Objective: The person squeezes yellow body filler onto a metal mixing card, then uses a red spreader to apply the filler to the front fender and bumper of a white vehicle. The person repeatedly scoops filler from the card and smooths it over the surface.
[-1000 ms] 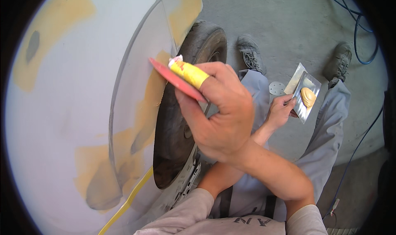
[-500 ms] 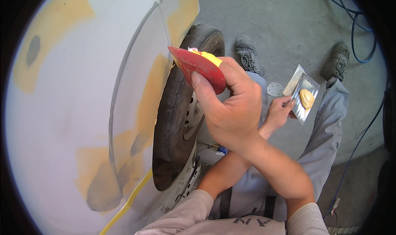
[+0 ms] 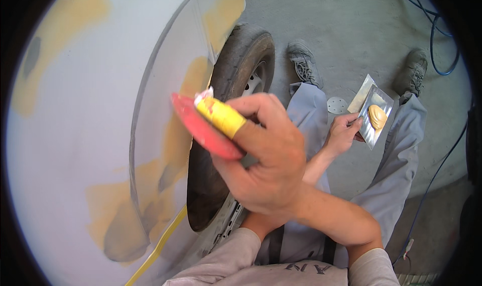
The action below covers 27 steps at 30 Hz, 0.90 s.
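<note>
My forearms cross, the right over the left. My right hand point(image 3: 271, 155) pinches a red, flat, round-edged spreader point(image 3: 203, 128) beside the car body panel point(image 3: 85, 120). A yellow wrap point(image 3: 221, 116) with a whitish, pink-stained end covers one finger of that hand and lies along the spreader. Farther right, my left hand point(image 3: 344, 133) grips a shiny metal plate point(image 3: 369, 132), with a second metal sheet point(image 3: 360, 92) behind it. A mound of tan putty point(image 3: 376, 117) sits on the plate. The panel is whitish, with tan filler patches point(image 3: 175, 128) and grey spots. I cannot tell whether the spreader touches it.
A tyre point(image 3: 236, 60) sits beside the panel's edge, partly hidden by my right hand. Yellow tape point(image 3: 155, 248) runs along the lower panel. A perforated sanding disc point(image 3: 337, 105) lies on the concrete floor between my shoes point(image 3: 304, 62). Blue hoses point(image 3: 433, 37) loop at the far right.
My right hand has moved left and nearer with the red spreader, which has turned so more of the yellow-wrapped finger shows. My left hand and the plate have hardly moved.
</note>
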### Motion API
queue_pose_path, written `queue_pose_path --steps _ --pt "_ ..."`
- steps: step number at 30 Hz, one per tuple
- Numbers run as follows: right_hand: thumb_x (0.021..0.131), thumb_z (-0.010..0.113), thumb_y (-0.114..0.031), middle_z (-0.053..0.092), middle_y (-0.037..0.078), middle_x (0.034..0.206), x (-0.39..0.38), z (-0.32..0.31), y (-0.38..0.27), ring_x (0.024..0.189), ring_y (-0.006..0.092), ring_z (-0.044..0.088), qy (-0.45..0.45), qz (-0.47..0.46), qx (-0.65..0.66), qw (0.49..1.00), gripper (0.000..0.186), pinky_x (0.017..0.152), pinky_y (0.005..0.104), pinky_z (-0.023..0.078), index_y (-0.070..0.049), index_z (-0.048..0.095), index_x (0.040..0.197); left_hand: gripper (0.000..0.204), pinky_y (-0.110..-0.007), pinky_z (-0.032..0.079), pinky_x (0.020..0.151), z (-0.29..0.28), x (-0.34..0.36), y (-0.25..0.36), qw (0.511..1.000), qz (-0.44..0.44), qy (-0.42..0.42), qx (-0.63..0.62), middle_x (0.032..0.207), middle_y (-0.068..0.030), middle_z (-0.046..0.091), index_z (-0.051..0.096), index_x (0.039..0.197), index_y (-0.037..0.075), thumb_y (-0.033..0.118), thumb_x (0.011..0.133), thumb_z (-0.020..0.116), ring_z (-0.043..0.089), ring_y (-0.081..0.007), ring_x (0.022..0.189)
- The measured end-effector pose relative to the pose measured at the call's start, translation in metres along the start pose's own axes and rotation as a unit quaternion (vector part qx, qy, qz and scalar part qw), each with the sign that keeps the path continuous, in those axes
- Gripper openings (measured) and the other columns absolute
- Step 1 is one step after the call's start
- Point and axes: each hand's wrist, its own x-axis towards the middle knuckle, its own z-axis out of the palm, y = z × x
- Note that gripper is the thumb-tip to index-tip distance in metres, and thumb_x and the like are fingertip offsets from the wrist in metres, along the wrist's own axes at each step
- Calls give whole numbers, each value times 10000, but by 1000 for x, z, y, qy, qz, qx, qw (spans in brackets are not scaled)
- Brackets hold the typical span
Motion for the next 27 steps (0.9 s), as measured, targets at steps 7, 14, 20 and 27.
queue_pose_path --steps 7,14,20,27 --pt "653 755 51 661 108 1003 -29 -2 -25 812 275 604 -35 -13 74 997 507 682 347 497 -4 736 1156 268 -307 602 672 0 -1 1 1000 -6 -4 19 915 -67 702 683 1164 -53 162 1054 565 695 -140 743" --pt "849 722 -13 691 88 929 38 -5 26 752 176 612 49 54 -14 997 235 673 295 488 9 746 1082 280 -320 628 705 2 3 6 999 -11 -20 -24 945 -72 704 667 1177 -68 160 1067 546 711 -147 774" --pt "837 734 13 697 86 984 23 -2 20 750 148 611 29 7 -8 1000 261 670 264 478 11 750 1097 260 -314 611 686 0 2 4 1000 2 -13 12 929 -70 704 655 1197 -66 128 1068 539 679 -142 729" --pt "634 753 30 674 104 1014 -58 5 -23 854 275 634 -23 -68 125 990 470 690 353 520 -17 753 1101 261 -315 615 705 -9 -2 -6 1000 9 -3 -6 975 -65 711 651 1237 -21 156 1071 555 693 -137 776"
